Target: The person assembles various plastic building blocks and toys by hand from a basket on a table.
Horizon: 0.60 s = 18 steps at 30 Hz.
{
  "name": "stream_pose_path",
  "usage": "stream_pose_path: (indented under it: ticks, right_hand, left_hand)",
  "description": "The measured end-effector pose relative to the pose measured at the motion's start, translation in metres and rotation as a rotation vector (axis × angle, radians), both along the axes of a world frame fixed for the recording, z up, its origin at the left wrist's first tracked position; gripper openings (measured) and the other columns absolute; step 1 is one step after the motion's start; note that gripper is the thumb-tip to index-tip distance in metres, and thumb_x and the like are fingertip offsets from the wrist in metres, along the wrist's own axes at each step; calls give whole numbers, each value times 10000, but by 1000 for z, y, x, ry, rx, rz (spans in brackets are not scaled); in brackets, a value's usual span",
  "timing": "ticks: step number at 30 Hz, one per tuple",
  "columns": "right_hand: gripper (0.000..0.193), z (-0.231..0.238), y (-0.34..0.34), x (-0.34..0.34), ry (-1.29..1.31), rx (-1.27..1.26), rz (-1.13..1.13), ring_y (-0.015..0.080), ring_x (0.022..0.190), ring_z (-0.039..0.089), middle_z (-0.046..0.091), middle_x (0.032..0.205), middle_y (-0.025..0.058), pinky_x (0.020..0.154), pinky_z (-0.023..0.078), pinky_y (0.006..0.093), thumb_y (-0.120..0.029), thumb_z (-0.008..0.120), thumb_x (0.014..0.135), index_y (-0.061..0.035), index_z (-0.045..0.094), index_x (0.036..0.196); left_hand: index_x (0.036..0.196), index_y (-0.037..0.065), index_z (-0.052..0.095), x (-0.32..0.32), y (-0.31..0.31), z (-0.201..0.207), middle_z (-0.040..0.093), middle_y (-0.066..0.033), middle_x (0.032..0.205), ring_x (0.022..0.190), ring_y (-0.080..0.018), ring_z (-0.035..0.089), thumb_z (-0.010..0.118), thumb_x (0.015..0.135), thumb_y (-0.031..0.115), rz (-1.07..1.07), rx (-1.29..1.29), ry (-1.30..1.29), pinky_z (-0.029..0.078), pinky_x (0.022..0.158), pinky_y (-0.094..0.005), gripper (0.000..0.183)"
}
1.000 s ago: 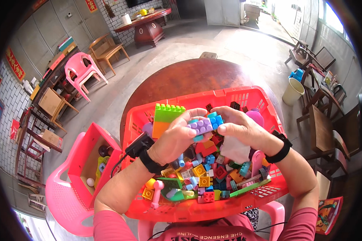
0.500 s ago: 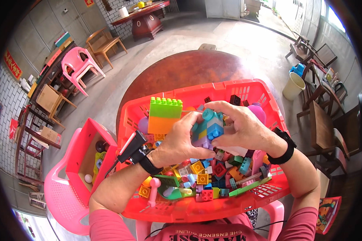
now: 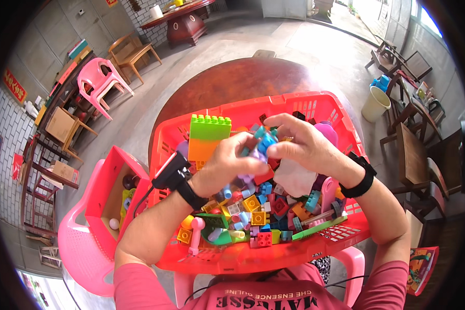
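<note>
— Concrete floor runs to the far wall, and a round dark wooden table (image 3: 232,85) stands just beyond a red plastic basket (image 3: 320,106) full of toy bricks. What are the hands doing?

— Both meet over the middle of the basket. The left hand (image 3: 225,165) is curled, fingers pinched on a small cluster of blue and purple bricks (image 3: 263,142). The right hand (image 3: 307,144) closes on the same cluster from the right side, fingertips on top of it.

— Where is that cluster, exactly?

— Held between the two hands, raised above the loose bricks in the basket, near its far half.

— Anything beside it?

— A large block, green on top and orange below (image 3: 207,137), stands just left of the left hand. A smaller red box (image 3: 108,181) sits on a pink chair (image 3: 77,248) at the near left. Another pink chair (image 3: 101,77) stands far left.

— Wrists?

— Each wears a black band.
</note>
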State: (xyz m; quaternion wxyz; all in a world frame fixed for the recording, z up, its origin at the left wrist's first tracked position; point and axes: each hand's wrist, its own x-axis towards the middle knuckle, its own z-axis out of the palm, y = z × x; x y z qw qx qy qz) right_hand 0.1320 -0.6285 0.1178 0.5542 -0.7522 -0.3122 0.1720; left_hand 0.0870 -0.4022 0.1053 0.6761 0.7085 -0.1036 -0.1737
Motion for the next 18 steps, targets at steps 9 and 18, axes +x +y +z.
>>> stream_pose_path:
  ticks: [9, 18]
  right_hand:
    - [168, 49, 0, -66, -435, 243, 663, 295, 811, 649, 634, 966, 128, 671, 536, 341, -60, 619, 883, -19, 630, 1046]
    - [115, 48, 11, -112, 74, 755, 940, 263, 600, 550, 528, 747, 116, 495, 400, 368, 1, 583, 907, -2, 631, 1012]
  left_hand:
    - [1357, 38, 472, 13, 19, -19, 606, -135, 1254, 1040, -308, 651, 505, 948, 559, -2, -679, 290, 527, 904, -537, 663]
    - [1342, 47, 498, 17, 13, -7, 594, -150, 1275, 1082, -278, 637, 450, 945, 629, 39, -746, 271, 542, 890, -514, 706]
